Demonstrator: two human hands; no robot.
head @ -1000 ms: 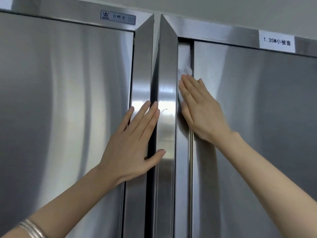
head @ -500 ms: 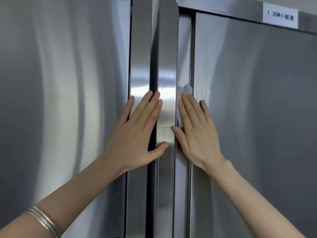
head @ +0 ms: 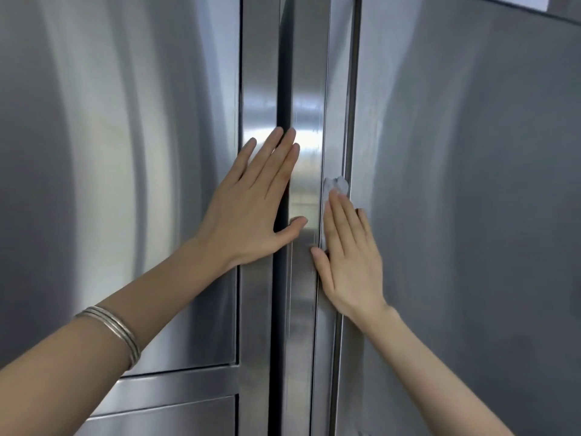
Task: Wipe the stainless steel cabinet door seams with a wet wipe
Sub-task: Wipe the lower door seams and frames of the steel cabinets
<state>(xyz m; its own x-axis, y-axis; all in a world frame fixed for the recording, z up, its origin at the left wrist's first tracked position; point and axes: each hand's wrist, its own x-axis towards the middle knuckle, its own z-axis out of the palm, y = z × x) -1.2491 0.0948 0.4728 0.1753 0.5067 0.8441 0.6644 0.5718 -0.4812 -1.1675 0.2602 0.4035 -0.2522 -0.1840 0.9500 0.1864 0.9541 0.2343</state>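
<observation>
Left hand (head: 251,212) flat, fingers (head: 274,158) straight; right hand (head: 349,269) flat too, pressing the wipe (head: 335,185) — unpinched, it may slide off the seam (head: 354,89).

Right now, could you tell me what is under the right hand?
A white wet wipe pokes out above the right hand, pressed on the door seam; the rest is covered.

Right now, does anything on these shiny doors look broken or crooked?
Nothing stands out. The doors sit straight, no dents visible. The right hand presses the wet wipe flat beside the door seam; the left hand rests flat on the frame.
</observation>
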